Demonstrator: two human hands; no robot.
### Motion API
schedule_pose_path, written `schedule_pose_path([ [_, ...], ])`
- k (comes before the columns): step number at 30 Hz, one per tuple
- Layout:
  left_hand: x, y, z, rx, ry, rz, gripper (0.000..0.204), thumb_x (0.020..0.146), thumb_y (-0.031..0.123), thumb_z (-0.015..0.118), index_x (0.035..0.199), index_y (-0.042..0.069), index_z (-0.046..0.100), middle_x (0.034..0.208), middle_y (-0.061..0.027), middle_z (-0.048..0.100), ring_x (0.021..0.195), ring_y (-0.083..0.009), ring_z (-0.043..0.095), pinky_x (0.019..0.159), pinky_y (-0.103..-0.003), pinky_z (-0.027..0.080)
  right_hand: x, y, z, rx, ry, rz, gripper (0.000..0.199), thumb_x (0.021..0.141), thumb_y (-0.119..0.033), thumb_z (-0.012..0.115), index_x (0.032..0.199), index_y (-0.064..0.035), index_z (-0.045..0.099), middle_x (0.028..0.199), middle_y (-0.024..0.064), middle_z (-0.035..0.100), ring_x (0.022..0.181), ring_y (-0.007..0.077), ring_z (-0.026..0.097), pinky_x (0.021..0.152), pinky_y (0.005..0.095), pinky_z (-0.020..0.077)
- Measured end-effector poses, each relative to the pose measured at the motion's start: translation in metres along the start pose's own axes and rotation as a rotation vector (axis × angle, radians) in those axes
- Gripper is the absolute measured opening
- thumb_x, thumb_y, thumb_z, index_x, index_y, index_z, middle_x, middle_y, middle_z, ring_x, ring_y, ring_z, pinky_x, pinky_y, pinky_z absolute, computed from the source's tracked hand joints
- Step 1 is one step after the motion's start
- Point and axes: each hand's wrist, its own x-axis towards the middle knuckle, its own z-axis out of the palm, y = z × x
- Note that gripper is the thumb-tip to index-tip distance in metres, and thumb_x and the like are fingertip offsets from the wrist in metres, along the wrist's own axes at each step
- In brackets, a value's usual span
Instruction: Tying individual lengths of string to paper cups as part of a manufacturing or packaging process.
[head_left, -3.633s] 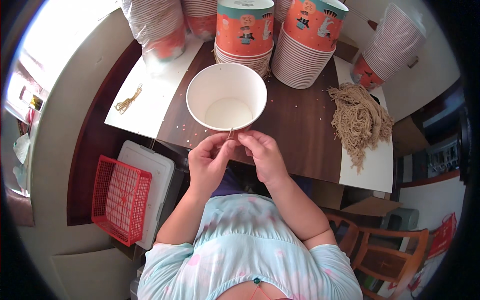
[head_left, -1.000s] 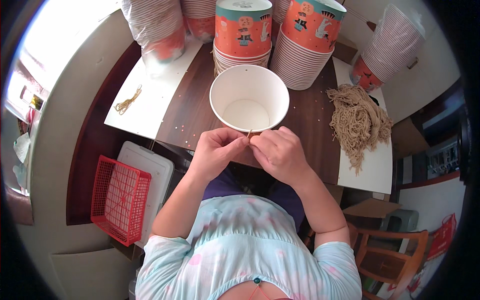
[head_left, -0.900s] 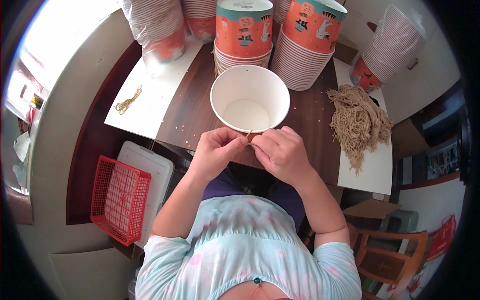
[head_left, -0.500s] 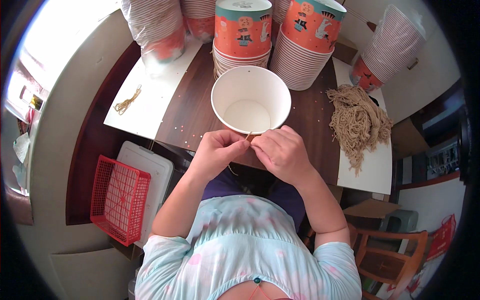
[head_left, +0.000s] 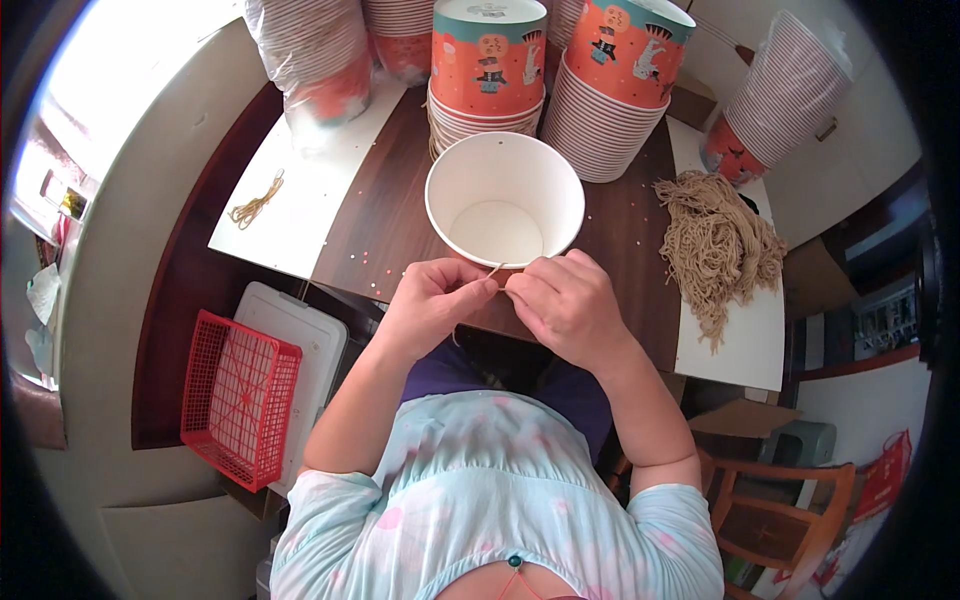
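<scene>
Just this side of the tub [head_left: 505,160], the left hand [head_left: 437,300] and right hand [head_left: 567,303] pinched a thin cord [head_left: 498,268] that ran crosswise between them, one end slanting toward the tub's near rim; the right hand seemed nearer it. Their grip hid how cord met tub. Beyond the tub, stacks [head_left: 607,120] were partly cut off.

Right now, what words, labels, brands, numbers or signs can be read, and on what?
No text is readable.
Left upturned orange bucket: dark print on its base, too small to read.
Red bag: any marks too blurred to read.
Open bucket: its white inside shows no lettering.
</scene>
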Motion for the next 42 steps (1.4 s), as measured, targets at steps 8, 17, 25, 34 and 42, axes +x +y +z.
schedule_pose_path([
  [8, -0.001, 0.004, -0.005, -0.077, -0.018, -0.043, 0.017, 0.086, 0.015, 0.067, 0.087, -0.002, 0.066, 0.073, -0.0003, 0.062, 0.063, -0.0051, 0.053, 0.056, -0.019, 0.042, 0.000, 0.000, -0.003, -0.020, -0.002, 0.017, 0.011, 0.070, -0.008, 0.067, 0.076, -0.0076, 0.058, 0.071, 0.0032, 0.052, 0.065, 0.0187, 0.058, 0.061, 0.0336, 0.0441],
  [17, -0.001, 0.003, -0.002, 0.000, 0.007, 0.004, 0.017, 0.085, 0.015, 0.065, 0.086, -0.002, 0.066, 0.072, 0.0003, 0.061, 0.061, -0.0041, 0.051, 0.055, -0.018, 0.039, 0.002, -0.001, -0.004, -0.042, -0.010, 0.007, 0.012, 0.069, -0.008, 0.068, 0.078, -0.0074, 0.059, 0.072, 0.0030, 0.052, 0.067, 0.0182, 0.058, 0.062, 0.0332, 0.0441],
  [25, -0.007, 0.002, -0.006, -0.059, 0.009, -0.012, 0.013, 0.084, 0.010, 0.062, 0.085, -0.003, 0.065, 0.077, -0.0009, 0.063, 0.069, -0.0052, 0.057, 0.062, -0.019, 0.045, 0.006, -0.009, -0.010, -0.056, -0.028, 0.042, 0.015, 0.068, -0.009, 0.068, 0.081, -0.0074, 0.060, 0.073, 0.0024, 0.053, 0.066, 0.0183, 0.057, 0.060, 0.0319, 0.0414],
  [34, -0.007, -0.002, -0.006, 0.037, 0.011, 0.065, 0.016, 0.086, 0.013, 0.063, 0.086, -0.003, 0.065, 0.075, 0.0015, 0.062, 0.067, -0.0030, 0.052, 0.059, -0.019, 0.042, 0.002, -0.009, 0.007, -0.070, 0.030, 0.013, 0.012, 0.072, -0.007, 0.068, 0.080, -0.0088, 0.059, 0.072, 0.0012, 0.056, 0.062, 0.0190, 0.055, 0.058, 0.0326, 0.0395],
  [42, -0.027, 0.006, -0.008, 0.070, 0.001, -0.039, 0.020, 0.090, 0.017, 0.060, 0.089, -0.002, 0.066, 0.074, 0.0015, 0.061, 0.067, -0.0046, 0.053, 0.060, -0.020, 0.044, -0.001, -0.010, 0.000, -0.104, 0.074, 0.092, 0.015, 0.074, -0.010, 0.065, 0.088, -0.0098, 0.063, 0.076, 0.0009, 0.055, 0.066, 0.0177, 0.057, 0.061, 0.0319, 0.0404],
])
